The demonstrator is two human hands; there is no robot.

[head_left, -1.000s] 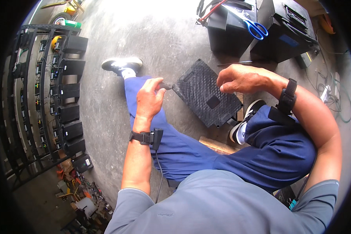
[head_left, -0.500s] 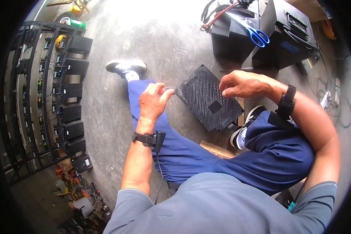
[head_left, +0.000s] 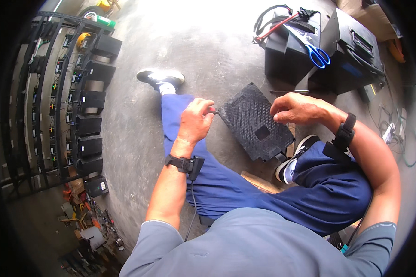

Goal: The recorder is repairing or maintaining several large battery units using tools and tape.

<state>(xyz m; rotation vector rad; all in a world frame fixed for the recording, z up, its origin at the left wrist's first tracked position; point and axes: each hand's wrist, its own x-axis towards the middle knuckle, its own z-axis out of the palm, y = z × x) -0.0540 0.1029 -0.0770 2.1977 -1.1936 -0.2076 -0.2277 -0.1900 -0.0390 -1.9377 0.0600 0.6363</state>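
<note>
A black rectangular panel (head_left: 249,111) with a ridged surface and a small smooth square lies tilted in front of me, between my feet. At its left corner, the thumb and fingers of my left hand (head_left: 196,121) are pinched together. A small dark piece with a reddish bit shows at those fingertips, too small to name. Over the panel's right edge hovers my right hand (head_left: 296,109), its fingers curled toward the thumb. Whatever it may hold is hidden. Both wrists wear black strapped devices.
Two black boxes (head_left: 351,55) stand at the far right, with blue-handled scissors (head_left: 318,56) and red and black cables on the nearer one. A rack (head_left: 55,99) of black units fills the left. Wooden pieces (head_left: 261,181) lie by my right shoe. Loose tools (head_left: 85,207) lie lower left.
The view has shifted, moving the scene to the right and slightly down. A small dark and reddish piece now shows at my left fingertips. The panel stays between my hands.
</note>
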